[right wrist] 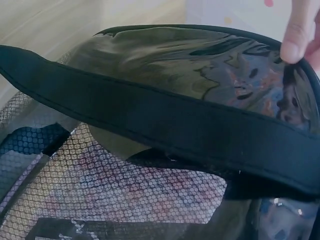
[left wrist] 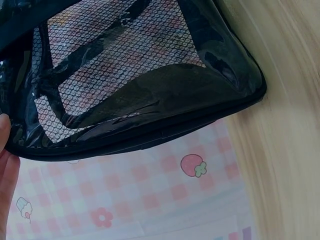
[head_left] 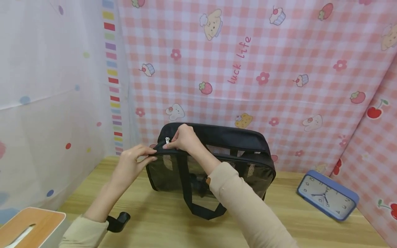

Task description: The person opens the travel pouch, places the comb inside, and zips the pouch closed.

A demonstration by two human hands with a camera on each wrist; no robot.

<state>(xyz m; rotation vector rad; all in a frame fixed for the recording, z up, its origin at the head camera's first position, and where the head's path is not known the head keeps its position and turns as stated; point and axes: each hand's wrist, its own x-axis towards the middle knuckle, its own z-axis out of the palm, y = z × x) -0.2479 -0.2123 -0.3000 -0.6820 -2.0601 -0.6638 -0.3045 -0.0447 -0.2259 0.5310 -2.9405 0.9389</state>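
Observation:
A black bag [head_left: 164, 175] with see-through front and mesh panels stands upright on the table, its top partly open. My left hand [head_left: 131, 162] pinches the rim at its top left corner. Just right of that, my right hand [head_left: 185, 139] pinches the top edge beside a silver zip pull [head_left: 167, 140]; whether it grips the pull itself cannot be seen. A black handle strap [head_left: 206, 212] hangs down the front. Fingers [left wrist: 7, 175] hold the rim in the left wrist view. The right wrist view shows the strap [right wrist: 140, 110] across the clear panel.
A blue alarm clock [head_left: 328, 196] lies tilted back at the right of the wooden table [head_left: 155, 227]. At the front left is a tissue box with a wooden lid [head_left: 46, 220]. Patterned cloth [head_left: 192, 69] hangs close behind the bag.

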